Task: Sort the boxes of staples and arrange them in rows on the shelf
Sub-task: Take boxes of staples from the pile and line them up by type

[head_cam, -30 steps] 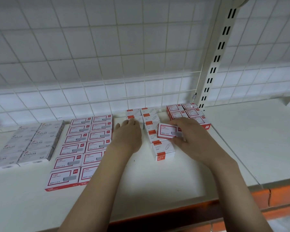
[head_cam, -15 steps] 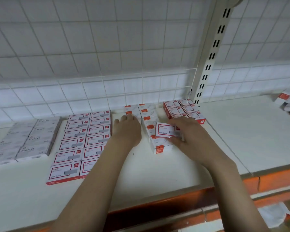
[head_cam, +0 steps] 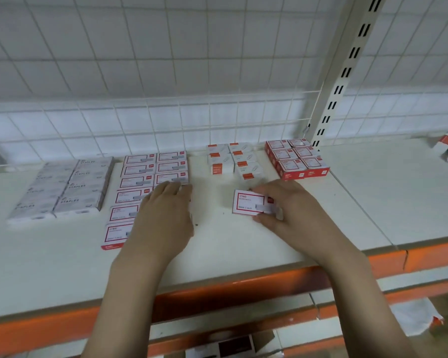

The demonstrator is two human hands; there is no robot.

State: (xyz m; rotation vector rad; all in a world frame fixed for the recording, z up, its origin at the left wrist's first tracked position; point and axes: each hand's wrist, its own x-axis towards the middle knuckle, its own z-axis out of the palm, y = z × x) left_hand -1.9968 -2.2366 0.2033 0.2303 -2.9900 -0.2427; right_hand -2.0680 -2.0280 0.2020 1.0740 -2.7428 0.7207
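From the head view, my right hand (head_cam: 290, 210) pinches a red-framed staple box (head_cam: 251, 202) just above the shelf (head_cam: 230, 244), its long axis lying left to right. The matching red-framed rows (head_cam: 145, 182) lie to its left, beside my left hand (head_cam: 166, 218), which rests flat and relaxed over their right column, the nearer hand.

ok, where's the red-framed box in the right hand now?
Head view, right of centre: the red-framed box sits in the right hand, just in front of the orange-label boxes.
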